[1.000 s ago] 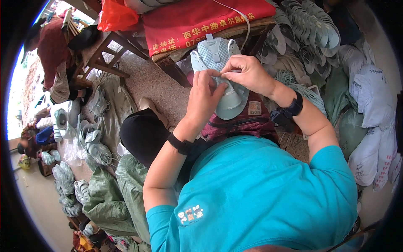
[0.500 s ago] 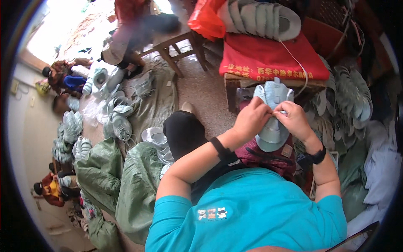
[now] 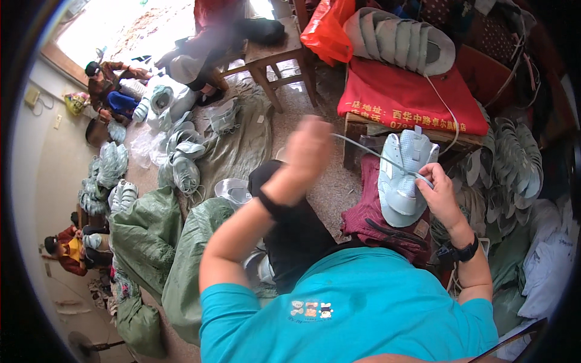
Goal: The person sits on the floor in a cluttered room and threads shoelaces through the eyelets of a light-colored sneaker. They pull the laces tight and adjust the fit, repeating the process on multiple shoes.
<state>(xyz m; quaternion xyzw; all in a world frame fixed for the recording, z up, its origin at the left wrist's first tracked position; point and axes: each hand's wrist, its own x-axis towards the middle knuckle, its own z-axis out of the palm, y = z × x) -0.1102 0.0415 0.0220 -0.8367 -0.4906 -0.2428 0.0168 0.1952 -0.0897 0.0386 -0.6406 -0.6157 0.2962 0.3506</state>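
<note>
A pale blue-grey shoe upper point(image 3: 398, 209) rests on the dark red cloth point(image 3: 369, 196) over my lap, its tongue away from me. A grey shoelace point(image 3: 367, 147) runs in a line across it. My left hand point(image 3: 307, 148), smeared by motion, is raised left of the upper, closed round one end of the lace. On the upper's right side my right hand point(image 3: 440, 196) pinches the lace near its other end, thumb and finger together.
Beyond the upper stands a wooden stand with a red cloth point(image 3: 411, 100) and a stack of shoe uppers point(image 3: 402, 45). Green sacks point(image 3: 196, 260) lie to my left, near a wooden stool point(image 3: 275, 57). Other people sit at the far left; bundled uppers point(image 3: 517, 157) hang at right.
My left hand has moved left, away from the upper, drawing the lace out with it. My right hand stays by the upper, slightly lower. The view has shifted a little.
</note>
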